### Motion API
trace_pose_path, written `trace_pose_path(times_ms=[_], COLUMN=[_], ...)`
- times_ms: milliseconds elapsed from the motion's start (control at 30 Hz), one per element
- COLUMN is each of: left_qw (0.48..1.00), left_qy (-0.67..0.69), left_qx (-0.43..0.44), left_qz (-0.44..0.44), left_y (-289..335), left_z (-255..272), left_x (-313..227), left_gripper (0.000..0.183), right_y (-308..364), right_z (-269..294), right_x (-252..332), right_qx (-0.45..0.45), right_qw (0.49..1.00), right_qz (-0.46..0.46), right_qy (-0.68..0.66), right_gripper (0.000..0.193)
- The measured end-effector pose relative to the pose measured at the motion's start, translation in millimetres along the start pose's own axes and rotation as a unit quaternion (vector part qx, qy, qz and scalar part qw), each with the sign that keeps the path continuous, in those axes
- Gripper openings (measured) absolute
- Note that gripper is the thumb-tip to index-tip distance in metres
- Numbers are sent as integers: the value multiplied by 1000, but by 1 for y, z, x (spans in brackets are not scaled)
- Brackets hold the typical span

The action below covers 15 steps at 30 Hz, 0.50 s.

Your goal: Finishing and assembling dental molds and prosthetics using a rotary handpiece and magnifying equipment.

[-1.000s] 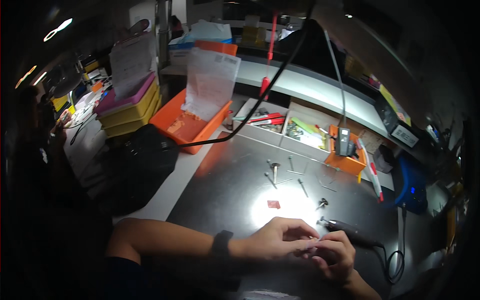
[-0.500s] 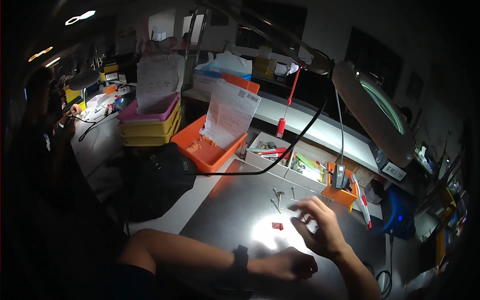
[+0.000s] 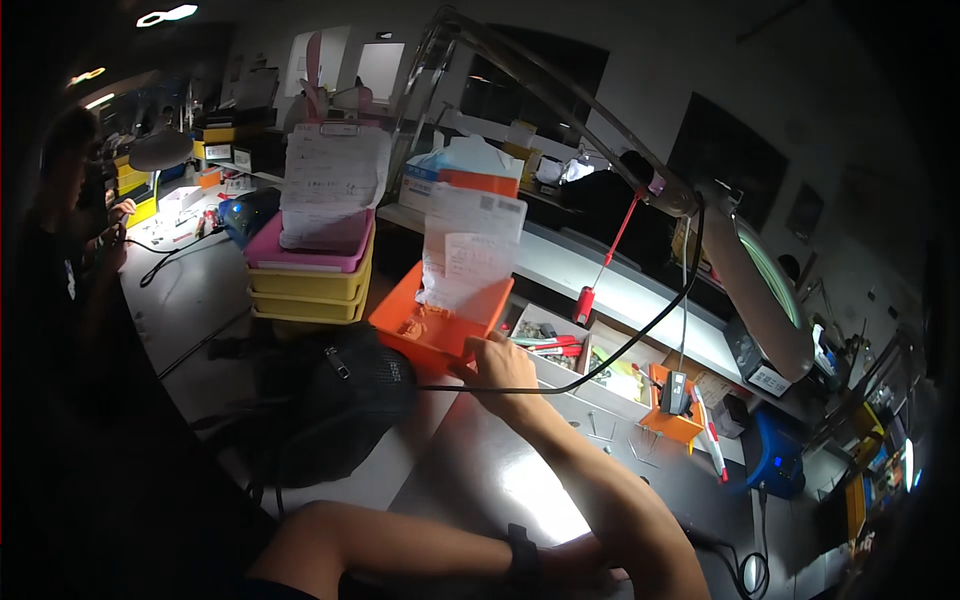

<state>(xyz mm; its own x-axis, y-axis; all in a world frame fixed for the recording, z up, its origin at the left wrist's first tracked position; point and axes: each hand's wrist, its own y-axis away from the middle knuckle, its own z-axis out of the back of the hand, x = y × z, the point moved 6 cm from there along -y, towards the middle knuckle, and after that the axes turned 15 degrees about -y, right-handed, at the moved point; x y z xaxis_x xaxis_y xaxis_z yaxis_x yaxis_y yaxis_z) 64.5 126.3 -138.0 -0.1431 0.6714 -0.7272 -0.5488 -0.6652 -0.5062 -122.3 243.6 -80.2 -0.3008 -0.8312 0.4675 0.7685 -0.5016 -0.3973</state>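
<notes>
My right hand [image 3: 500, 372] reaches to the near right corner of an orange plastic bin [image 3: 405, 305], its fingers bent closed at the rim. Inside the bin are small orange scraps [image 3: 425, 322] and an upright printed sheet [image 3: 470, 240]. My left forearm [image 3: 420, 540], with a dark band on the wrist, lies across the near side of the work mat [image 3: 440, 480]. My right forearm covers most of my left hand, so its fingers are hidden. Several thin metal pins [image 3: 645, 447] lie on the mat, to the right of my right forearm.
A black bag [image 3: 325, 420] sits left of the mat. Stacked yellow trays [image 3: 310, 305] topped by a pink tray [image 3: 310, 258] stand behind it. A black cable [image 3: 540, 389] crosses above my right wrist. A magnifier lamp [image 3: 745, 280] hangs at the right; another person [image 3: 75, 230] sits far left.
My right hand has moved left and away from me, from over the mat to the orange bin's rim. The red piece seen earlier on the mat is out of sight. The view has shifted.
</notes>
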Motion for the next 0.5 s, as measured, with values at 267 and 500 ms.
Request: trace_pose_path(times_ms=[267, 500], left_qw=[999, 993], left_qy=[30, -14], left_qx=[15, 114], left_qz=[16, -15], left_y=[-11, -10], left_z=[-10, -24], left_x=[7, 16], left_gripper=[13, 16], right_y=[6, 77], right_z=[72, 123], right_x=[14, 22], right_qx=[-8, 53], right_qw=[994, 991], right_qz=[102, 47], right_qy=[-32, -113], right_gripper=[23, 15])
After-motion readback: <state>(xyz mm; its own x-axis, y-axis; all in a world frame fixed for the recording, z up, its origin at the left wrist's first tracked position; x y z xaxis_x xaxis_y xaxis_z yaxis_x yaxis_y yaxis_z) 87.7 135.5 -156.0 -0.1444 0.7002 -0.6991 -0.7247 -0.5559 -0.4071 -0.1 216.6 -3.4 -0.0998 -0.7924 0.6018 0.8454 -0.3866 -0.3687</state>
